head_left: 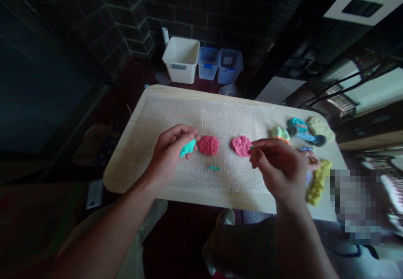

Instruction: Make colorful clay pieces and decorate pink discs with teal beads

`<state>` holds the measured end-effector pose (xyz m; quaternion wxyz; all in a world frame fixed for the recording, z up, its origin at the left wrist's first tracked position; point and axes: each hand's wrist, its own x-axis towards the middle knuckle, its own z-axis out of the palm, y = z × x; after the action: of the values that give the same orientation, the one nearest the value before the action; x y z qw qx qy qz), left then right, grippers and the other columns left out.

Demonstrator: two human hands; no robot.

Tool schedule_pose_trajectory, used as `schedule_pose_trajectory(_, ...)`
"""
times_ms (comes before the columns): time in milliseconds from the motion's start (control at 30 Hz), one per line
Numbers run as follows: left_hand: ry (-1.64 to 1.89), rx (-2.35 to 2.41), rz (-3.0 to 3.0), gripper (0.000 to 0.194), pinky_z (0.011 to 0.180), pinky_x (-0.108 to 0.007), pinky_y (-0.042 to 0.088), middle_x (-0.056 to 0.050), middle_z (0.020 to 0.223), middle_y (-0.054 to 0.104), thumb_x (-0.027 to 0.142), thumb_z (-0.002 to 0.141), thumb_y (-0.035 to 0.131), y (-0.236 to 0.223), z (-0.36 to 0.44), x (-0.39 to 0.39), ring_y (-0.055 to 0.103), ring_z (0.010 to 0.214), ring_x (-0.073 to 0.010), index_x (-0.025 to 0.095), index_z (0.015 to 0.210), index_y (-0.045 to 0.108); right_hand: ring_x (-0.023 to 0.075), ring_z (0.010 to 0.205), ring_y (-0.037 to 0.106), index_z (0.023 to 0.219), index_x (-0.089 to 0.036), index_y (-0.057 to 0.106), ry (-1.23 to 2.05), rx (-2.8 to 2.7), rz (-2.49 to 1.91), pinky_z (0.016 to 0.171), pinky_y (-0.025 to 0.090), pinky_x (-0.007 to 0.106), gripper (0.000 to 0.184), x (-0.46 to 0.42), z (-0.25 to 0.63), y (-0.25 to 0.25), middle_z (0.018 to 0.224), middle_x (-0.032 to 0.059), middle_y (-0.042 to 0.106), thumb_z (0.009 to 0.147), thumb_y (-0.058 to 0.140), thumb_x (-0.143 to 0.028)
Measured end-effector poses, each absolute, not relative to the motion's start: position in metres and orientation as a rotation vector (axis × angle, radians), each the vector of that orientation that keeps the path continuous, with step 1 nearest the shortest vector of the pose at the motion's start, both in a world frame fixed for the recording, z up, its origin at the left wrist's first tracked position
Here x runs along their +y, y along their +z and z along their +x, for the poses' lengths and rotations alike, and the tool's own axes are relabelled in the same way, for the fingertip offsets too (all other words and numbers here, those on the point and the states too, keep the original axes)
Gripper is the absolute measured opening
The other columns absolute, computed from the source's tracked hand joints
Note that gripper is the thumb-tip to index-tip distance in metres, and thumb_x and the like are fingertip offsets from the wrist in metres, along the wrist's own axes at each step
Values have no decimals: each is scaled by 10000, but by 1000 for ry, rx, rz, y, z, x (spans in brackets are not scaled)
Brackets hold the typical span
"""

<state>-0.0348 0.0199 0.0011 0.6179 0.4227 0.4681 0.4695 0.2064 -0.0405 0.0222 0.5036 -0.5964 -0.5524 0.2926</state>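
Observation:
My left hand (170,149) pinches a teal lump of clay (188,148) just left of a red clay disc (208,144). My right hand (278,163) is closed in a pinch on a tiny green bit of clay (252,147), right beside a pink clay disc (241,145). A small teal clay strip (214,168) lies on the bubble wrap (201,119) between my hands. Both discs rest on the bubble wrap, which covers a light wooden table (132,136).
Several clay lumps in teal (299,126), yellow (319,127), green (280,133) and yellow-green (317,182) lie at the table's right end. A white bin (181,60) and two blue bins (220,65) stand on the floor beyond the table. My knees are below the table's near edge.

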Motion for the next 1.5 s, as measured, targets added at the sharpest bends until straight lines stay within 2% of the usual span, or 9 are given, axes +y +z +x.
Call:
schedule_pose_trajectory(167, 1115, 1234, 1194, 338, 735, -285, 522, -81, 1129, 749, 147, 778, 657, -11, -42, 25, 679, 988, -221, 181, 1109, 718, 138, 646, 607, 1024, -211, 808, 840, -1295, -1350, 540, 500, 271, 132, -38, 209, 22, 785, 36, 716, 945, 724, -277)
schedule_pose_trajectory(333, 1052, 1402, 1421, 400, 919, -385, 531, -100, 1185, 746, 221, 839, 684, -20, -51, 29, 700, 1044, -255, 176, 1236, 671, 146, 568, 630, 919, -187, 816, 945, -1193, -1346, 505, 549, 286, 132, -38, 209, 23, 720, 31, 736, 827, 853, -274)
schedule_pose_trajectory(467, 986, 1572, 1657, 424, 976, -437, 516, -117, 1216, 744, 207, 858, 664, -25, -59, 31, 700, 1077, -280, 181, 1280, 636, 156, 554, 680, 864, -173, 785, 1009, -1215, -1328, 516, 585, 287, 117, -38, 209, 22, 684, 32, 741, 857, 833, -279)
schedule_pose_trajectory(733, 907, 1366, 1714, 475, 1038, -443, 520, -140, 1336, 707, 243, 895, 671, -29, -58, 26, 684, 1183, -285, 173, 1360, 604, 252, 1014, 780, 1181, -198, 732, 1025, -1335, -1297, 917, 677, 441, 229, -41, 210, 17, 1098, 90, 794, 991, 676, -314)
schedule_pose_trajectory(900, 915, 1242, 1567, 465, 1044, -440, 525, -153, 1333, 705, 271, 884, 719, -28, -57, 26, 690, 1179, -285, 163, 1331, 650, 218, 767, 789, 961, -180, 783, 958, -1329, -1396, 713, 699, 369, 149, -41, 214, 13, 875, 71, 810, 942, 733, -319)
schedule_pose_trajectory(1033, 886, 1064, 1401, 493, 1062, -428, 513, -144, 1330, 711, 292, 886, 748, -20, -53, 23, 689, 1186, -274, 171, 1354, 648, 163, 573, 706, 799, -185, 779, 894, -1260, -1418, 509, 596, 271, 142, -37, 215, 10, 686, 42, 770, 789, 885, -280)
schedule_pose_trajectory(1133, 827, 953, 1348, 478, 1073, -412, 501, -125, 1352, 704, 276, 896, 747, -15, -50, 21, 679, 1204, -258, 187, 1356, 651, 170, 612, 721, 795, -193, 785, 920, -1268, -1385, 556, 607, 277, 147, -35, 211, 7, 713, 39, 783, 745, 911, -247)
schedule_pose_trajectory(1367, 786, 835, 1329, 440, 1156, -438, 441, -120, 1458, 641, 248, 947, 675, -10, -41, 13, 602, 1342, -275, 217, 1385, 637, 231, 1052, 768, 1148, -192, 740, 1118, -1348, -1268, 915, 671, 393, 231, -37, 190, -2, 1157, 99, 785, 1032, 615, -348)
schedule_pose_trajectory(1500, 708, 788, 1327, 452, 1234, -435, 342, -91, 1552, 567, 264, 984, 608, -8, -38, 5, 481, 1468, -268, 250, 1435, 618, 208, 867, 785, 1062, -176, 730, 1079, -1389, -1305, 784, 684, 351, 235, -39, 183, -2, 997, 94, 798, 1025, 625, -383)
